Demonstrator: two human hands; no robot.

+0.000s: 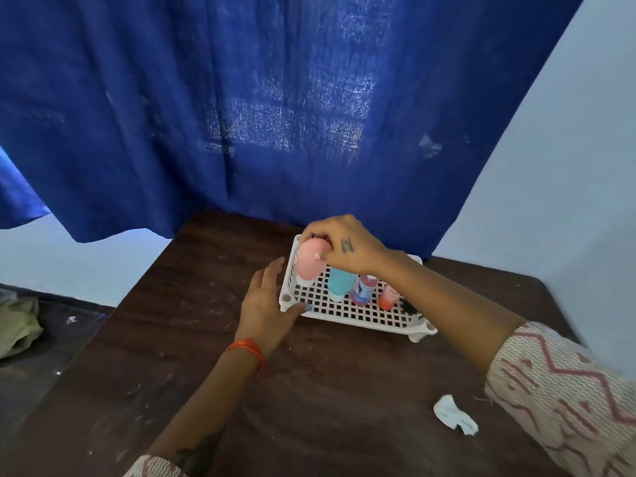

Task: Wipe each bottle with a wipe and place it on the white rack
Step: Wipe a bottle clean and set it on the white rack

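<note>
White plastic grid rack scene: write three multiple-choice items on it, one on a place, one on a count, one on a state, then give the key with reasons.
1. Where does the crumpled white wipe lie?
A. inside the rack
B. on the dark wooden table, near the right sleeve
C. in the left hand

2. How many bottles are at the white plastic grid rack, counting the held one?
A. two
B. four
C. six

3. What is the right hand doing?
A. gripping the top of the pink bottle
B. lying flat on the table
C. holding the wipe

Key: 1 B, the wipe sits on bare tabletop, apart from the rack. 2 B, the pink bottle, teal tube, clear bottle of pink liquid and small orange bottle show. 3 A, its fingers curl over the pink bottle, while the left hand rests open at the rack's corner.
</note>
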